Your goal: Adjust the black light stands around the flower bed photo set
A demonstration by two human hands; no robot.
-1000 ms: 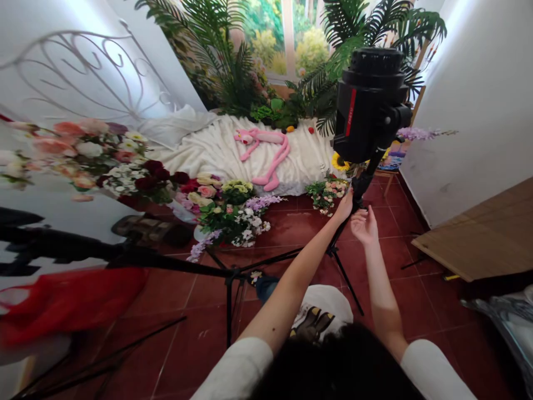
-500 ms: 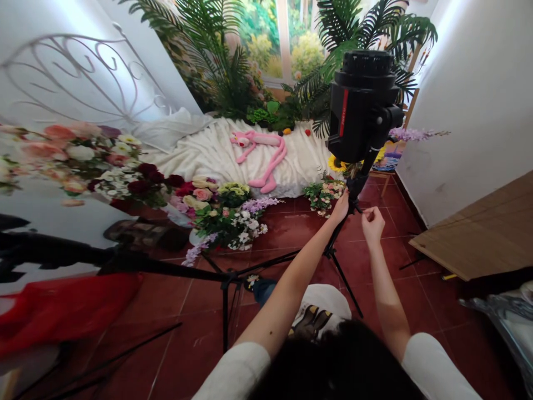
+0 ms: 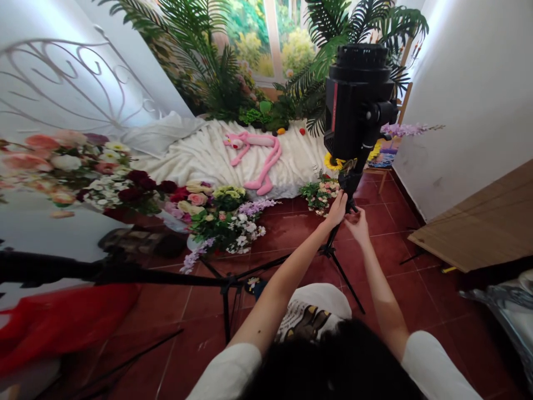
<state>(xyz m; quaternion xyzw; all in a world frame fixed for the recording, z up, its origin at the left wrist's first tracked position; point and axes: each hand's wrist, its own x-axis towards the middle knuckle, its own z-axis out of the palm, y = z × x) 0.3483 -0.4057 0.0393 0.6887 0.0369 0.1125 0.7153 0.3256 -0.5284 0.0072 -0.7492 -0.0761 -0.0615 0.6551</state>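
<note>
A black studio light (image 3: 358, 111) with a thin red stripe sits on top of a black light stand (image 3: 330, 244). My left hand (image 3: 338, 209) is wrapped round the stand's pole, just below the light's mount. From the other side, my right hand (image 3: 358, 224) has its fingers at a small dark knob (image 3: 352, 210) on the stand, a little lower than the left. The fingers are bent about the knob, whose far side is hidden by them and the pole.
A pink plush toy (image 3: 262, 141) lies on a creamy blanket (image 3: 187, 155). Artificial flowers (image 3: 225, 222) stand at the left front. A second black stand (image 3: 166, 276) crosses the left side. At the right are a brown board (image 3: 478, 222) and a plastic-wrapped bundle (image 3: 508, 311).
My right hand has turned and moved left, closer against the pole, with its fingers opened a little. The light has rotated slightly, and the whole view has shifted a little.
</note>
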